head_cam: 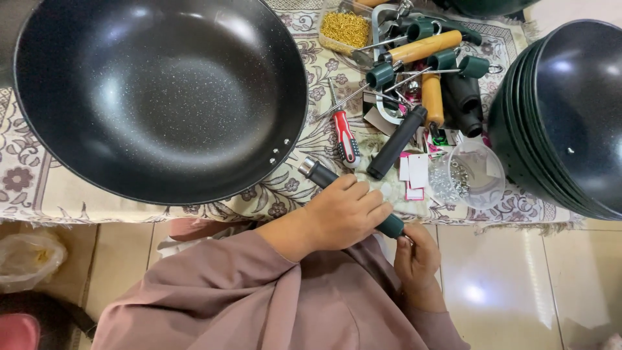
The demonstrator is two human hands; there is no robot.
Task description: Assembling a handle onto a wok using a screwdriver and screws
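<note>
My left hand (pixel 343 214) is wrapped around a dark pan handle (pixel 322 175) that has a silver metal collar at its far end and a green cap (pixel 391 225) at its near end. My right hand (pixel 418 259) sits just below, with its fingertips pinching at the green cap. The handle lies slanted over the near edge of the patterned cloth (pixel 39 188). A large black wok (pixel 162 97) without a handle rests on the cloth to the left, its two rivets facing the collar.
A stack of black woks (pixel 570 116) stands at the right. Between the woks lie a red screwdriver (pixel 345 139), a black handle (pixel 396 142), wooden and green handles (pixel 427 48), white and pink tags (pixel 418 172), a clear tub of screws (pixel 476 175) and a tub of gold screws (pixel 345 29). Tiled floor lies below.
</note>
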